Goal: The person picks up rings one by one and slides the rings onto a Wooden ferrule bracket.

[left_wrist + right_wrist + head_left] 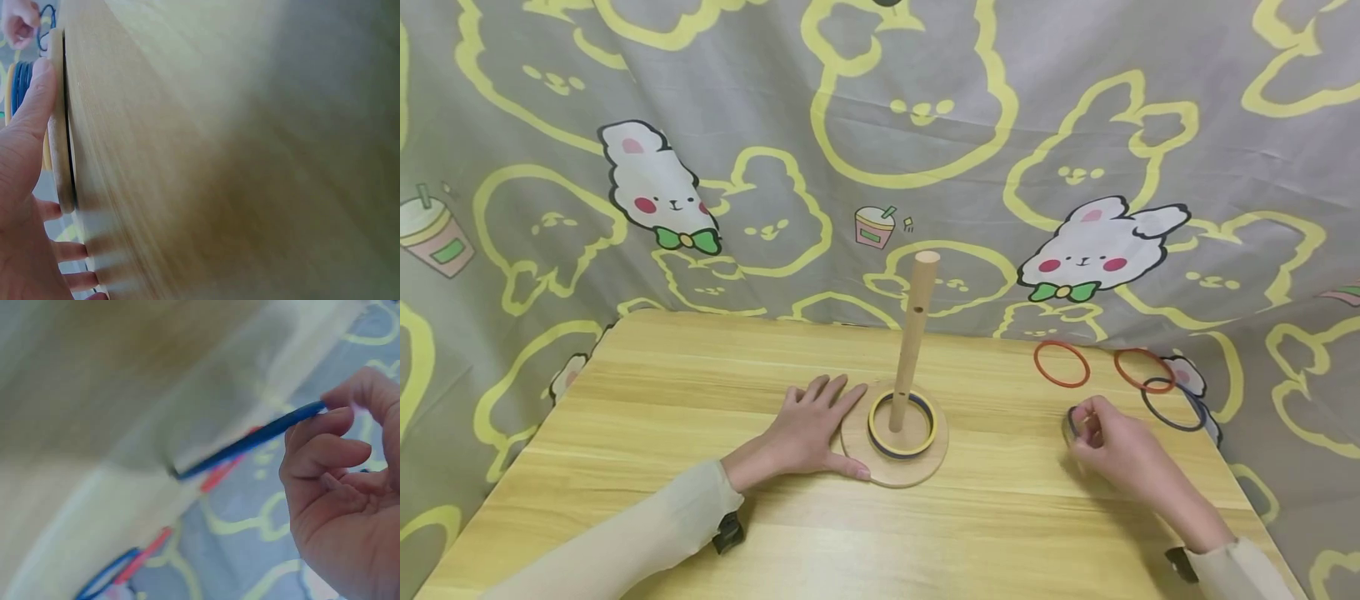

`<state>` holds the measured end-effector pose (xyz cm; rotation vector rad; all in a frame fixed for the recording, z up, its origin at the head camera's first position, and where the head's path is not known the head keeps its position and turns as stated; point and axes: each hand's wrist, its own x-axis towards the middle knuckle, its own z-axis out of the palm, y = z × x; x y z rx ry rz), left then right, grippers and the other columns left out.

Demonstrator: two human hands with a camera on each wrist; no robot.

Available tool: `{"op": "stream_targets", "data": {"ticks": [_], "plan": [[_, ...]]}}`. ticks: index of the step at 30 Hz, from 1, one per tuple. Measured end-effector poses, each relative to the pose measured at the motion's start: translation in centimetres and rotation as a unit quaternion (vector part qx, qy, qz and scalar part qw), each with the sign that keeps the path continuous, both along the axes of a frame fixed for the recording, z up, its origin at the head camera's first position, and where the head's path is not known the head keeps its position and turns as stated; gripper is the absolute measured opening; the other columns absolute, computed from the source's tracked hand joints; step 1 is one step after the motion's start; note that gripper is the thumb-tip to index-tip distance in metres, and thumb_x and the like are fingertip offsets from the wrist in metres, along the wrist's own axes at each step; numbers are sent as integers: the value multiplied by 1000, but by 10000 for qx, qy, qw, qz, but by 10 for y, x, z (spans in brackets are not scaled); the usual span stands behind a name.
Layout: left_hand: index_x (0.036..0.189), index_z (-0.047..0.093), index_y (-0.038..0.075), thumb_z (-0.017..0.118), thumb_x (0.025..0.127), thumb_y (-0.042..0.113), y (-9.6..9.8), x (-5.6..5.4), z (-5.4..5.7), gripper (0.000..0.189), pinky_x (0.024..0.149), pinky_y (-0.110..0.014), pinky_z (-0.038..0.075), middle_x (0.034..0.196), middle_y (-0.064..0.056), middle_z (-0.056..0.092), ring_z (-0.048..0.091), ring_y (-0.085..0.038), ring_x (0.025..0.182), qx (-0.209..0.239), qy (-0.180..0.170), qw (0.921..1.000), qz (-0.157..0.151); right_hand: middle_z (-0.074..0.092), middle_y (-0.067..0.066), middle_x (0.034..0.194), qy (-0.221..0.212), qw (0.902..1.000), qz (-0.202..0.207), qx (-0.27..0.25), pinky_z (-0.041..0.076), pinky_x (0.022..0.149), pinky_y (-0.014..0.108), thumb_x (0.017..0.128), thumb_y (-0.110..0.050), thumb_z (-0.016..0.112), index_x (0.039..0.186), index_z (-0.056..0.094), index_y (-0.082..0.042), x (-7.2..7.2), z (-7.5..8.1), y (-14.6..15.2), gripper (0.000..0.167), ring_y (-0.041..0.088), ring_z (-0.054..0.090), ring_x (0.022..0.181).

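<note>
My left hand (811,429) lies with spread fingers at the left side of a round wooden base (857,442). Its thumb rests on the front of the base, and the index finger reaches the back rim. From the base rises a wooden peg (916,333), leaning a little in the head view. Around its foot lies a stack of rings, a yellow ring (872,421) on top and blue rings (23,81) under it. To the right, my right hand (1116,442) pinches a blue ring (250,440) between thumb and fingers, tilted, its lower edge close over the table.
Two red rings, one red ring (1037,367) alone and another red ring (1120,367) overlapping a dark blue ring (1165,423), lie at the back right of the wooden table (662,400). A patterned curtain (760,108) hangs right behind the table's back edge.
</note>
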<state>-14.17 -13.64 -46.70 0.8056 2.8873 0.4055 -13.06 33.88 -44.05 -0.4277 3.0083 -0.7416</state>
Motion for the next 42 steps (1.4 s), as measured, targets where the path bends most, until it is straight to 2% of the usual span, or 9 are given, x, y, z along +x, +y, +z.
{"op": "stream_targets", "data": {"ticks": [4,12,16,20,25,30,35,40,42], "plan": [[170,38,10,81,75,85,-2,0,-2,129,102,-65,36,168,-29,36,34,-56,151,127,55,9999,-21,61,-9,84,499,9982,330,-71,50,65,29,83,2,73,115,65,-4,10,14,-20,33,6,58,75],[174,32,16,75,74,92,-5,-4,-15,132,104,-65,34,172,-26,32,31,-54,154,200,87,9998,-16,60,-21,79,1034,9917,682,-351,48,59,25,87,4,75,116,78,-12,31,41,-53,32,-1,55,68],[174,33,17,75,73,92,-4,-6,-17,133,104,-66,33,172,-26,33,31,-55,154,217,85,9997,-14,62,-21,83,1326,9844,990,-590,48,58,21,88,7,74,116,79,-17,41,54,-65,37,-2,56,68],[173,33,16,75,72,92,-4,-6,-16,134,104,-66,34,171,-26,33,31,-54,154,203,57,9998,-22,61,-21,87,1627,9728,1425,-832,45,59,15,87,11,73,119,77,-20,50,66,-76,44,-3,55,66],[173,34,15,74,73,93,-4,-5,-15,133,103,-66,34,170,-27,34,32,-55,153,202,121,9997,-53,61,-22,93,1736,9619,1791,-1118,47,61,14,89,12,73,124,73,-25,58,82,-90,50,-5,57,68],[172,35,13,78,74,89,-3,-3,-8,131,104,-66,35,170,-27,34,32,-55,153,100,66,9999,-31,63,-17,92,1970,9476,1964,-1573,49,62,15,88,13,73,126,72,-20,58,97,-106,50,-2,60,69],[172,36,11,80,75,86,-2,0,1,129,105,-66,36,170,-28,34,32,-55,152,16,-4,10000,-11,66,-9,92,1962,9369,1844,-2229,52,62,18,89,18,71,127,73,-12,55,119,-127,48,5,63,71],[171,36,12,76,75,89,-3,-2,-5,130,103,-66,36,169,-28,35,33,-56,152,124,107,9998,-62,68,3,93,2233,9103,1893,-2925,55,60,20,89,21,67,130,74,-2,44,141,-143,48,11,66,73],[172,35,13,74,74,92,-4,-4,-10,131,102,-66,35,169,-28,35,33,-55,152,179,154,9997,-85,69,5,93,2292,9043,1862,-3083,54,59,20,90,21,66,130,74,1,38,149,-149,46,12,66,71]]}}
